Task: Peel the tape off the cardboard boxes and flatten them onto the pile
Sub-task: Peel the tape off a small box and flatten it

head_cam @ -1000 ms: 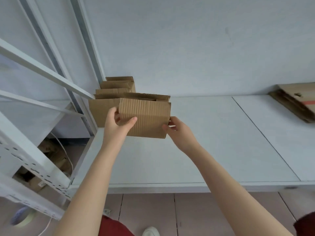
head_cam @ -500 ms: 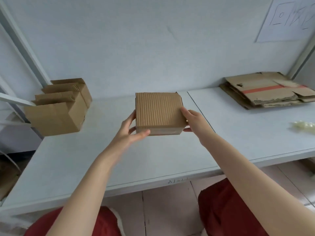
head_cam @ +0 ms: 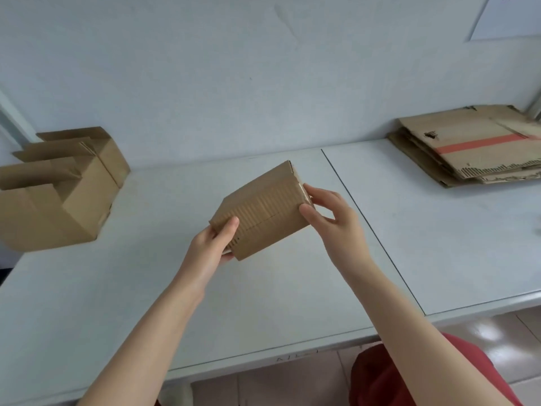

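Overhead, both hands (head_cam: 272, 230) grip the tilted box (head_cam: 260, 209) between them

A pale wall (head_cam: 205, 68) with a paper sheet (head_cam: 509, 16) backs a white table (head_cam: 263, 303) above a tiled floor (head_cam: 278, 382).

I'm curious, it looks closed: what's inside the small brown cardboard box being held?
Nothing inside shows. The small brown cardboard box is closed on every visible side, gripped by the left hand and right hand; any contents are covered by its walls.
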